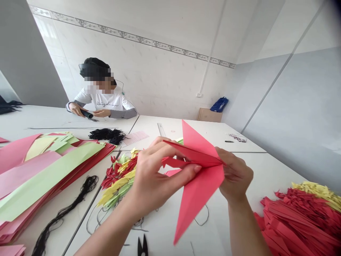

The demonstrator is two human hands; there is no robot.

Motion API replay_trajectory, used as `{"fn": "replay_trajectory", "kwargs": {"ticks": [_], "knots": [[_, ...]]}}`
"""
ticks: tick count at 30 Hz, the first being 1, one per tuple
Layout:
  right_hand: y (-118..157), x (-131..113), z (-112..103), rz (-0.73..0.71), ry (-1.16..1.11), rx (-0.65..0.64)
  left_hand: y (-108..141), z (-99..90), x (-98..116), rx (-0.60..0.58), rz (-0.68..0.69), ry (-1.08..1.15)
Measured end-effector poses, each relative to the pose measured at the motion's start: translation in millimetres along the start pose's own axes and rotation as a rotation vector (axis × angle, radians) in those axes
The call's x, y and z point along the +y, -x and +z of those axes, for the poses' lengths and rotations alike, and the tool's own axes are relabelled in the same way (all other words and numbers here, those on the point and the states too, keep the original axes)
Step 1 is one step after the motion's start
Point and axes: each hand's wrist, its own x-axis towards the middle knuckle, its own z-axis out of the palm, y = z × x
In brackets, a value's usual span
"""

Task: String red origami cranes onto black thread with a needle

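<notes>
Red paper [204, 185] up over the bench [271, 169]: left hand [157, 174] pinching its folds, right hand [237, 174] gripping its pointed end!

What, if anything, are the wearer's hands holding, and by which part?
A red folded-paper shape with pointed flaps: the left hand pinches its middle folds; the right hand holds the end where they converge, fingertips hidden.

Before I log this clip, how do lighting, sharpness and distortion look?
Head view: bright, diffuse light, with a pale reflection on the wall at upper left; head view: folded red paper and left hand fairly sharp, the co-worker's face pixelated; head view: the wall's patterned border runs aslant, and the top right corner darkens.
</notes>
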Motion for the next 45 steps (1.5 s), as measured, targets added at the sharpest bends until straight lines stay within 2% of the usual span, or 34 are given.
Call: {"fn": "replay_trajectory", "kwargs": {"ticks": [3, 10, 16, 22, 24, 29, 33, 36, 39, 42, 45], "knots": [[1, -3, 4, -0.060, 0.051, 0.044, 0, -0.4, 0, -0.030, -0.146, 0.119], [-2, -10, 8, -0.052, 0.017, 0.075, -3, -3.1, 1, -0.118, -0.294, 0.283], [-3, -13, 7, -0.014, -0.037, 0.013, 2, -2.0, -13, -0.180, -0.565, 0.444], [-5, -14, 6, 0.015, -0.102, -0.043, -2, -5.2, -11, -0.223, -0.755, 0.490], [-6, -15, 6, 0.034, -0.107, -0.048, -3, -6.3, -10, -0.219, -0.761, 0.487], [-10, -16, 2, 0.122, -0.147, -0.071, 0, -7.5, -10, -0.228, -0.665, 0.527], [-17, -19, -2, 0.227, -0.265, -0.233, -2, -7.0, -1, -0.319, -0.651, 0.599], [-18, -18, -1, 0.274, -0.284, -0.318, -5, -6.4, 3, -0.322, -0.642, 0.593], [-12, -14, 1, 0.238, -0.256, -0.207, -4, -6.6, 1, -0.270, -0.646, 0.581], [-6, -11, 3, 0.159, -0.228, -0.039, -1, -7.2, -6, -0.265, -0.729, 0.574], [-4, -14, 1, 0.073, -0.162, -0.008, 1, -7.8, -11, -0.271, -0.787, 0.538]]}}
